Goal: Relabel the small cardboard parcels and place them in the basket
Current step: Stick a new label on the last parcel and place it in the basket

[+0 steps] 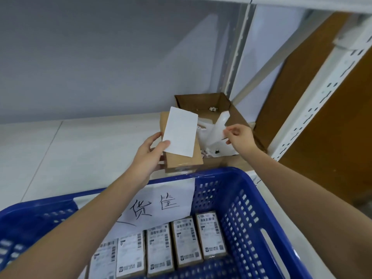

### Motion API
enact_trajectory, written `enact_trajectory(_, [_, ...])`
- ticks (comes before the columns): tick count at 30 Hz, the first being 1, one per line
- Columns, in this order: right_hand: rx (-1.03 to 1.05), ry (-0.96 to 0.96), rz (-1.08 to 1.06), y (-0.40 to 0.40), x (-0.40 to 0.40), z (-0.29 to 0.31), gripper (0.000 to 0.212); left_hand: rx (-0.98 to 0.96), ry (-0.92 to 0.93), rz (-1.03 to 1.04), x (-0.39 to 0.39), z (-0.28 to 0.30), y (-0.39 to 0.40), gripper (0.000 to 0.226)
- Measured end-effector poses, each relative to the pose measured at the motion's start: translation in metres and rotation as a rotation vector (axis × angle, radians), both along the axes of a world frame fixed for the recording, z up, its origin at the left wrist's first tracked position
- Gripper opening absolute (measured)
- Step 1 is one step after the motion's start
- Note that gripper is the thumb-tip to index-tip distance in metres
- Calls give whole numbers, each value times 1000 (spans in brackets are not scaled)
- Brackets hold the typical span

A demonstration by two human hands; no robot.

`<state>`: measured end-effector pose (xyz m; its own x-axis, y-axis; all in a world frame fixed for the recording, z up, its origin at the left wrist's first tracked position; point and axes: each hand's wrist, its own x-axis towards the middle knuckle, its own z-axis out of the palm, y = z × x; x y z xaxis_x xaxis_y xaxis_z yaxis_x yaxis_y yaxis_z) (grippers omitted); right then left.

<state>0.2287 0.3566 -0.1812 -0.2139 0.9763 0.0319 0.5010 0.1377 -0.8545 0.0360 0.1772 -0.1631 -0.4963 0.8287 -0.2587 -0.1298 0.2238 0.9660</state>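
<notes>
Cardboard scrap box behind; hands pinch label with parcel, backing strip.

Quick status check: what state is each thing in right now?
Left hand: holds parcel, thumb pinning label.
Right hand: pinches backing strip.
Parcel: held above the basket's far rim.
Label: blank side up.
Backing strip: over scrap box.
Scrap box: open.
Basket: holds labelled parcels.

Your two forearms come in bare from the bottom edge, with no sleeve showing on either one. Your left hand and right hand are bare too: no glove, ring, watch or band shows on the fingers or wrists
</notes>
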Motion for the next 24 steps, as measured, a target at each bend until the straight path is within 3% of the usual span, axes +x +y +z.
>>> enact_trajectory(3, [-34,-144,-32,14,1,-20,2,-14,6,-3,0,-5,5,47])
enact_trajectory(5, [-5,-309,-53,13,2,-23,16,-23,16,-9,0,-9,6,47])
enact_trajectory(8, [344,-769,16,10,5,-22,38,-28,18,-4,0,-12,5,45])
enact_trajectory(10, [517,-902,195,8,3,-20,43,-27,10,-6,-1,-13,2,44])
enact_trajectory(14, [364,-927,498,4,-9,-19,47,-24,-10,-21,-2,-12,-5,43])
enact_trajectory(18, [186,-973,488,-4,-12,-20,56,-41,-19,-26,-2,-11,-18,45])
enact_trajectory(24, [340,-858,473,-43,-11,7,46,-52,-56,-23,-1,-10,-48,44])
